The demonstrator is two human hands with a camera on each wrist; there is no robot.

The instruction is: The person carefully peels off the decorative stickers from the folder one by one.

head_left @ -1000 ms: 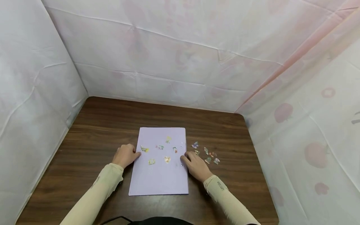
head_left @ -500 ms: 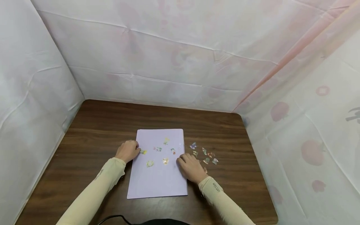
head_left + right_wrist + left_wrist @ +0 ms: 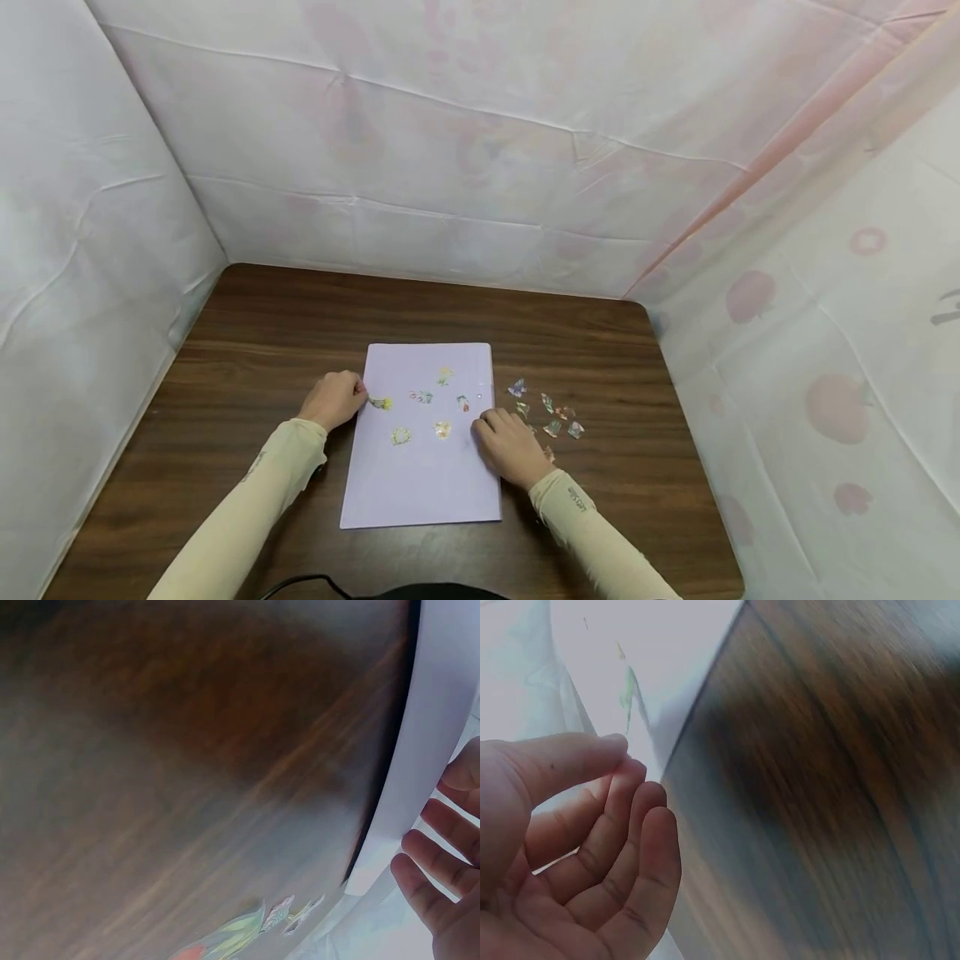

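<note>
A lavender paper sheet (image 3: 420, 475) lies flat on the brown table (image 3: 285, 333) and carries several small stickers. One of them is a yellow sticker (image 3: 382, 403) near the sheet's left edge. My left hand (image 3: 362, 390) sits at that edge right beside the yellow sticker. In the left wrist view its fingers (image 3: 641, 825) are curled, and the thumb meets the forefinger in a pinch at the sheet's (image 3: 652, 652) border. My right hand (image 3: 482, 427) rests its relaxed fingers (image 3: 420, 885) on the sheet's (image 3: 442, 690) right edge.
Several loose stickers (image 3: 551, 412) are scattered on the wood just right of the sheet, beside my right hand, and show again in the right wrist view (image 3: 247, 934). White cloth walls (image 3: 450, 167) close in the table on three sides. A black cable (image 3: 300, 581) lies at the near edge.
My left hand has drawn back slightly to the left, from over the yellow sticker to the sheet's edge. My right hand has slid a little nearer along the right edge.
</note>
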